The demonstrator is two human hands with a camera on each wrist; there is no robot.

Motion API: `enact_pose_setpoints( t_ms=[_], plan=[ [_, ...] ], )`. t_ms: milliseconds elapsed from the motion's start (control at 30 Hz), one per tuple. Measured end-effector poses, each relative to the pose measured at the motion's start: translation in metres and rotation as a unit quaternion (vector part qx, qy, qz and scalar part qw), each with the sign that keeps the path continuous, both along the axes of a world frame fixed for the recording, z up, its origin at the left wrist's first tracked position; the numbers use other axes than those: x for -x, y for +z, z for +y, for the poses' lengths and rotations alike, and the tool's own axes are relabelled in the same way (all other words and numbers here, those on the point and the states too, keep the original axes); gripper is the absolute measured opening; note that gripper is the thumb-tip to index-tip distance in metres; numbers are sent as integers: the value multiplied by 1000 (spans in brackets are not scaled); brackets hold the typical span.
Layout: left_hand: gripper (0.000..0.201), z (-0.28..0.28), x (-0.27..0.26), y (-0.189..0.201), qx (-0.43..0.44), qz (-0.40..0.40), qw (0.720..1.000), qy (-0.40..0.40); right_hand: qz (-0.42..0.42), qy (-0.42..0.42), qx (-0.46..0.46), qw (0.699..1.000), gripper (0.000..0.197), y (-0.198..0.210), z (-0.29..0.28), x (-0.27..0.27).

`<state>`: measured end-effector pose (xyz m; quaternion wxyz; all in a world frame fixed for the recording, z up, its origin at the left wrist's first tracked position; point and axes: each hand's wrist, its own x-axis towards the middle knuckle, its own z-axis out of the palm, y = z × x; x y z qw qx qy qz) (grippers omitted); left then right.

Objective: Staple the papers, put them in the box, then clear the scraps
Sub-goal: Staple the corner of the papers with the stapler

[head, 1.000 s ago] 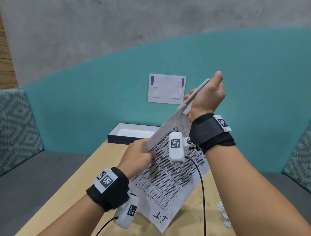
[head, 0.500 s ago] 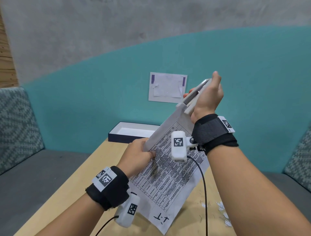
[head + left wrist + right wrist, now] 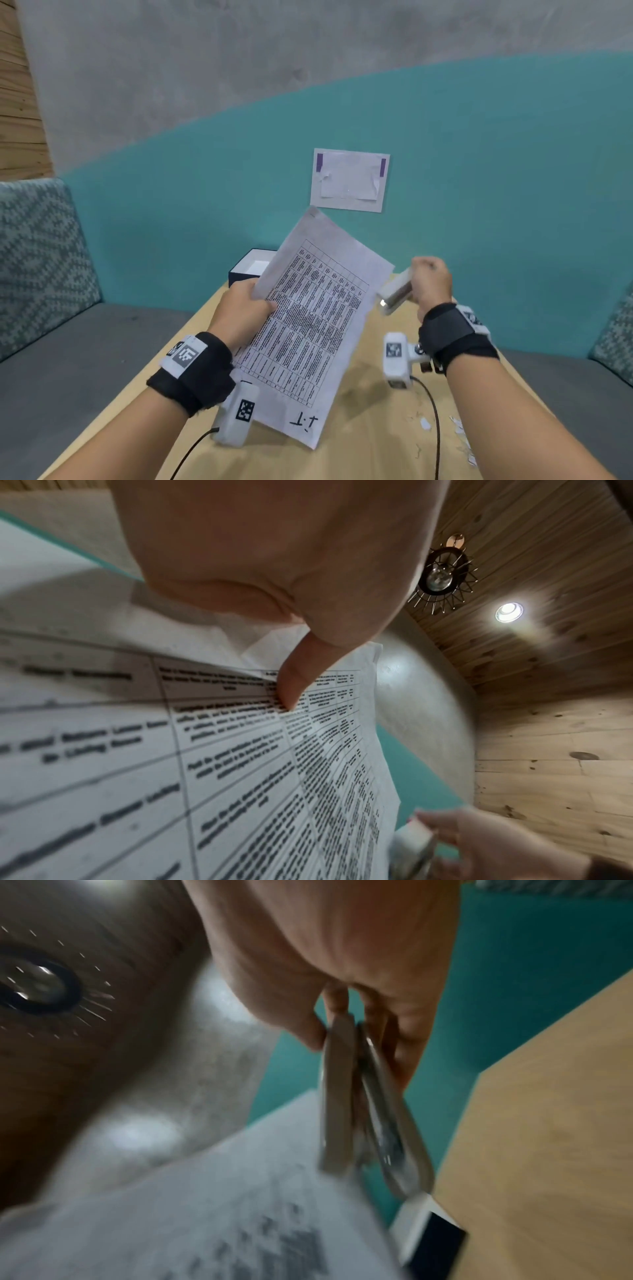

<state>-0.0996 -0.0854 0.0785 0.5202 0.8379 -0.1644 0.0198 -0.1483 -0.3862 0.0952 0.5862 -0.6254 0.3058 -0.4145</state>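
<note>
White printed papers (image 3: pixel 308 329) are pinched by the left hand (image 3: pixel 239 311); one stapler (image 3: pixel 397 296) is gripped by the right hand (image 3: pixel 430 284).

Printed papers (image 3: pixel 310 318) tilted above table; navy box (image 3: pixel 251 266) behind — open; scraps (image 3: pixel 460 435) right.

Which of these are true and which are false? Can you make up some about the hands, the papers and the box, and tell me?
1. The left hand holds the papers. True.
2. The right hand is empty. False: it grips the stapler.
3. The papers lie in the box. False: they are held up above the table.
4. Paper scraps lie on the table. True.
5. The stapler is clamped on the papers. False: it is beside them, apart.
</note>
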Motion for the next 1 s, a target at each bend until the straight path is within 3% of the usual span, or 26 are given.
enact_pose_setpoints(
  t_ms=[100, 167, 367, 467, 600, 833, 867, 933, 1000],
  plan=[
    [5, 5, -5, -2, 11, 0, 1000, 19, 102, 100, -13, 990, 19, -49, 7, -1],
    [4, 8, -8, -1, 13, -2, 999, 35, 150, 122, -13, 981, 28, -76, 17, 0],
    [6, 17, -11, 0, 40, -1, 998, 54, 164, 146, -85, 972, 35, -129, 32, 3],
    [8, 19, -10, 0, 49, -9, 997, 51, 225, 135, -13, 965, 33, -140, 34, 2],
    [8, 19, -9, -1, 54, -9, 997, 54, 318, 140, 86, 934, 34, -149, 32, 2],
    [13, 19, -10, -2, 78, -10, 996, 47, 394, 143, 162, 894, 31, -145, 37, 6],
    [12, 19, -10, -2, 85, -10, 995, 44, 372, 123, 175, 903, 38, -141, 40, 6],
    [11, 19, -11, -2, 107, 0, 993, 39, 217, 104, 152, 959, 48, -125, 50, 7],
    [13, 19, -11, -2, 143, 22, 989, 31, 55, 177, 51, 981, 50, -100, 67, 8]
  ],
)
